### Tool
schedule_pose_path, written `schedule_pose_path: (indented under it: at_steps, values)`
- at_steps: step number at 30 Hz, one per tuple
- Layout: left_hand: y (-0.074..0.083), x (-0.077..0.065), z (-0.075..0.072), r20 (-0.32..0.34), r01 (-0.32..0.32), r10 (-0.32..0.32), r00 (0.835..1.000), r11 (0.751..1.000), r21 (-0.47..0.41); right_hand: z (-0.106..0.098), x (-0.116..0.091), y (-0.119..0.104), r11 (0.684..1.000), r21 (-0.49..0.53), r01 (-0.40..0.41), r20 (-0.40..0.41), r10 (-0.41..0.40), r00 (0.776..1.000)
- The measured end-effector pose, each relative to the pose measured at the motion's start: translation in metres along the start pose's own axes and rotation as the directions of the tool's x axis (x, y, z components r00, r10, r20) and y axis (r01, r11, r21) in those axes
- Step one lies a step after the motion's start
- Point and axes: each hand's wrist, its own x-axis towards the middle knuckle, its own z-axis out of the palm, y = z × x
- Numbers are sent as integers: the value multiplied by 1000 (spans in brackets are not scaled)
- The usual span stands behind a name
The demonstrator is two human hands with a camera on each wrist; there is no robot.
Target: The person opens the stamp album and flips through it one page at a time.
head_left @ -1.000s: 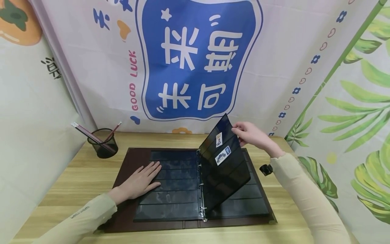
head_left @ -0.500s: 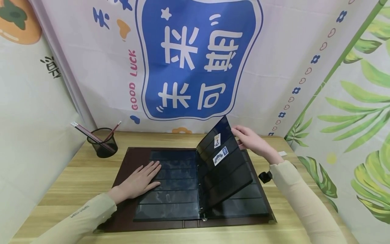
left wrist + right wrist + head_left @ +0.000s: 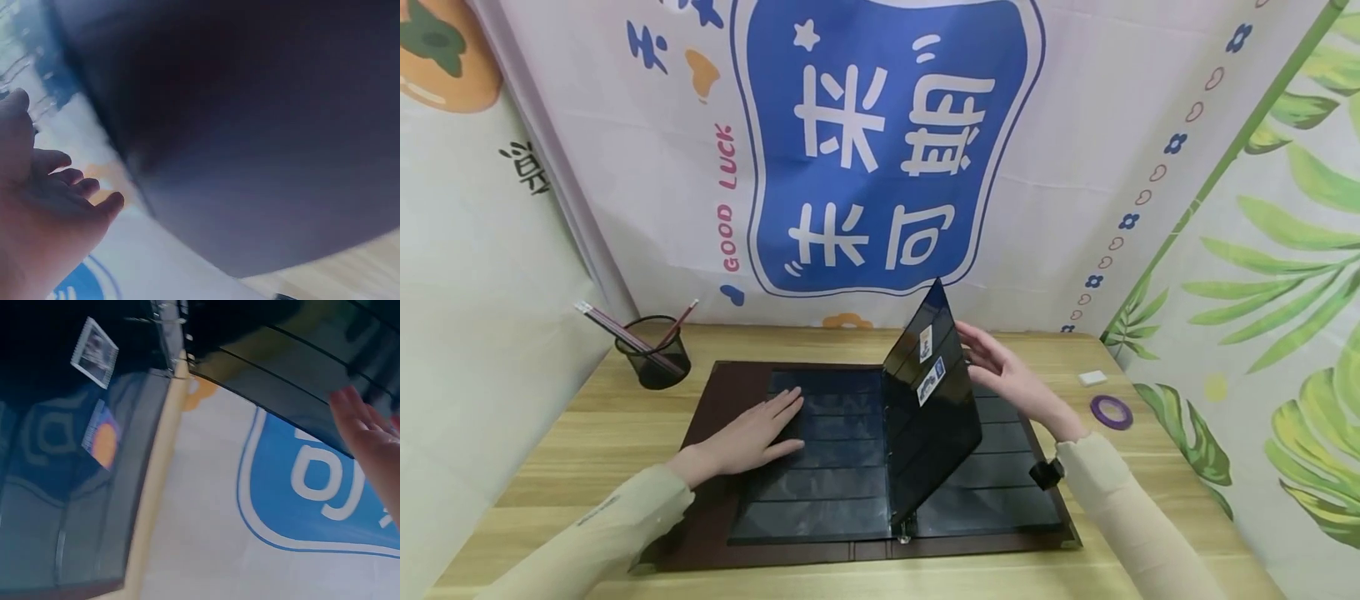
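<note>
An open ring-bound stamp album with a brown cover point(image 3: 730, 385) lies on the desk. One black page point(image 3: 936, 446) stands raised from the rings, tilted, with two stamps point(image 3: 932, 382) in its strips. My right hand point(image 3: 1015, 383) is behind this page with extended fingers touching its back; the right wrist view shows the fingertips point(image 3: 350, 409) against the black sheet. Two more stamps point(image 3: 94, 353) sit on a dark page in that view. My left hand point(image 3: 745, 437) rests with spread fingers over the left page point(image 3: 820, 483). In the left wrist view a blurred dark surface point(image 3: 262, 156) fills most.
A black mesh cup point(image 3: 658, 360) with several pencils stands at the back left. A white eraser point(image 3: 1092, 378) and a purple tape roll point(image 3: 1112, 412) lie right of the album. A printed cloth point(image 3: 685, 167) hangs close behind the desk.
The raised page has swung left, and my right hand has gone from pinching its edge to touching its back. My left hand has shifted slightly. The eraser and tape roll have come into view.
</note>
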Motion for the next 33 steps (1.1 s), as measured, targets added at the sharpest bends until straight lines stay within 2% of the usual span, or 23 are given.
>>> schedule_pose_path:
  at_steps: [2, 4, 8, 12, 18, 20, 23, 27, 29, 31, 33]
  values:
    - [9, 11, -5, 5, -6, 6, 1000, 995, -97, 3, -2, 5, 999, 31, 38, -11, -38, 999]
    - [23, 24, -12, 15, -7, 11, 1000, 977, -212, 6, -1, 10, 996, 45, 75, -22, -74, 997]
    - [52, 49, -25, 14, -45, 55, 998, 913, -406, 13, 1, 14, 992, 43, 120, -26, -119, 993]
    - [81, 72, -43, -1, -66, 77, 997, 851, -520, 19, 5, 12, 990, 40, 132, -26, -131, 991]
    - [122, 99, -84, -30, -79, 78, 996, 745, -663, 23, 11, 8, 987, 42, 154, 0, -154, 988]
    - [132, 105, -94, -45, -88, 79, 996, 729, -679, 25, 13, 6, 984, 39, 175, 19, -176, 984]
    - [142, 112, -103, -78, -116, 85, 993, 723, -681, 31, 18, 5, 982, 33, 185, 42, -187, 982]
    - [147, 111, -106, -126, -126, 56, 990, 748, -652, 38, 24, 3, 983, 14, 184, 68, -184, 980]
    - [145, 107, -107, -134, -107, 25, 991, 753, -650, 41, 26, 3, 982, 6, 187, 81, -187, 979]
    - [142, 102, -108, -136, -91, -1, 991, 738, -669, 41, 26, 3, 982, -11, 189, 85, -187, 979]
    - [137, 95, -111, -139, -88, -15, 990, 710, -699, 39, 24, 5, 982, -29, 186, 78, -183, 980]
